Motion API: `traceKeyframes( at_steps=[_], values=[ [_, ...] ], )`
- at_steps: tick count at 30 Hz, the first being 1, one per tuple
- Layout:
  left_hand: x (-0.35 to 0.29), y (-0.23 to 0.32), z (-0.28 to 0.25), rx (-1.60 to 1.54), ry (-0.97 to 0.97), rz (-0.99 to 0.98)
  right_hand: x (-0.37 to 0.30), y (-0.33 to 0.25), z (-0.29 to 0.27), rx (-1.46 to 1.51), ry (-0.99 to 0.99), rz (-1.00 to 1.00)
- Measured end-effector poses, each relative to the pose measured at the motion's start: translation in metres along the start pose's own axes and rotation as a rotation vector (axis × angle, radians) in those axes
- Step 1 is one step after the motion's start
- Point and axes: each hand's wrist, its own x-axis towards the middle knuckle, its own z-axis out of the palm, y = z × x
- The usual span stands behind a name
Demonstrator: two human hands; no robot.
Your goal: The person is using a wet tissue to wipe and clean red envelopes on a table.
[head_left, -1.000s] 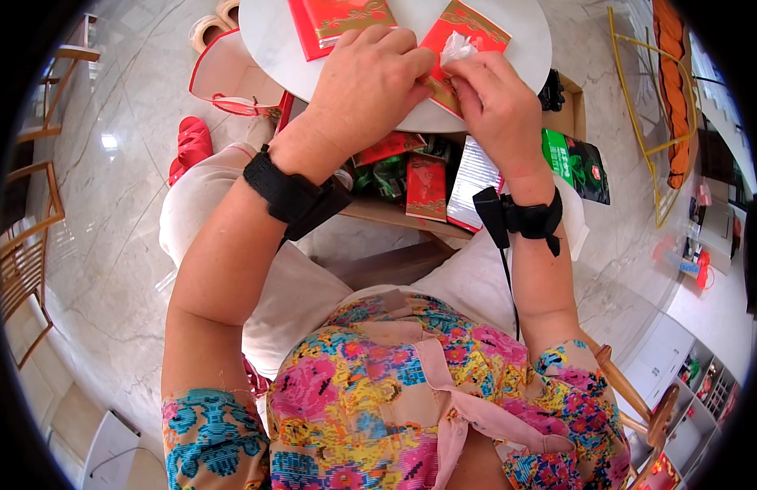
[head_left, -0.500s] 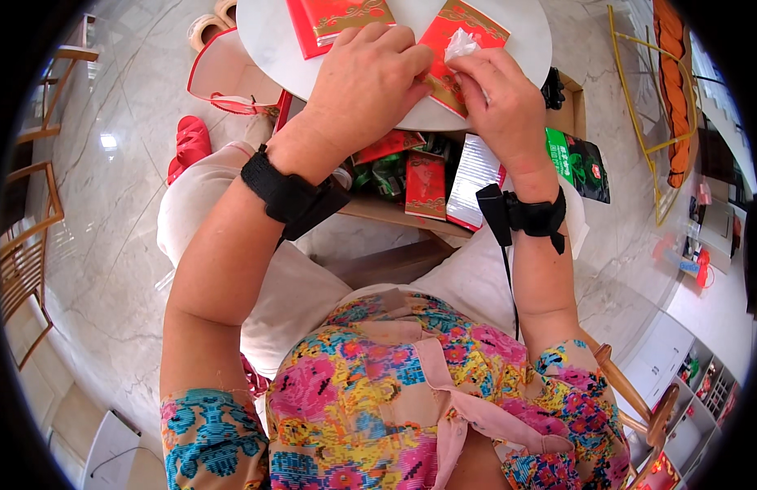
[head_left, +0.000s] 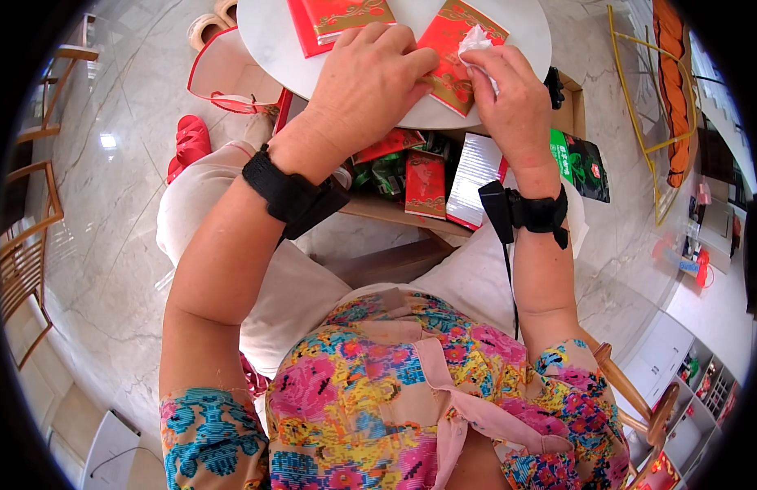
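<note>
A flat red packet with gold patterning point(head_left: 448, 80) lies at a slant on the round white table. My left hand point(head_left: 368, 80) is curled at its left edge, thumb and forefinger closed on that edge; the other fingertips are hidden under the hand. Between the thumb and fingers of my right hand point(head_left: 515, 91) is a crumpled white tissue point(head_left: 475, 41), held over the packet's right side. More red and gold packets point(head_left: 346, 18) lie together on the table, beyond my left hand.
Under the table's near edge stands a cardboard box point(head_left: 378, 207) holding a red packet point(head_left: 426, 186), a white sheet point(head_left: 476, 175) and green items. A green-and-black pouch point(head_left: 586, 167) is at its right. An open red-and-white bag point(head_left: 231, 77) stands left of the table.
My right hand and the tissue have shifted slightly to the right across the packet. My left hand has barely moved, and the packet lies where it was.
</note>
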Motion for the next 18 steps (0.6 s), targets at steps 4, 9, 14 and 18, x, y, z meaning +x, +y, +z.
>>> traceKeyframes(
  at_steps=[4, 9, 14, 18],
  values=[
    [0.0004, -0.0008, 0.0, 0.031, -0.016, 0.009, -0.0001, 0.0026, 0.0016, 0.0, 0.019, 0.031],
    [0.0007, 0.0, -0.001, 0.018, -0.019, 0.0, 0.0006, 0.0005, 0.0013, -0.002, 0.023, 0.066],
    [0.0008, 0.0003, -0.0004, 0.02, -0.018, 0.002, 0.0017, 0.0043, 0.0025, -0.025, 0.041, 0.061],
    [0.0012, 0.0, -0.0008, 0.001, 0.0, 0.002, 0.0013, 0.0023, 0.0016, -0.025, 0.036, 0.071]
  ],
)
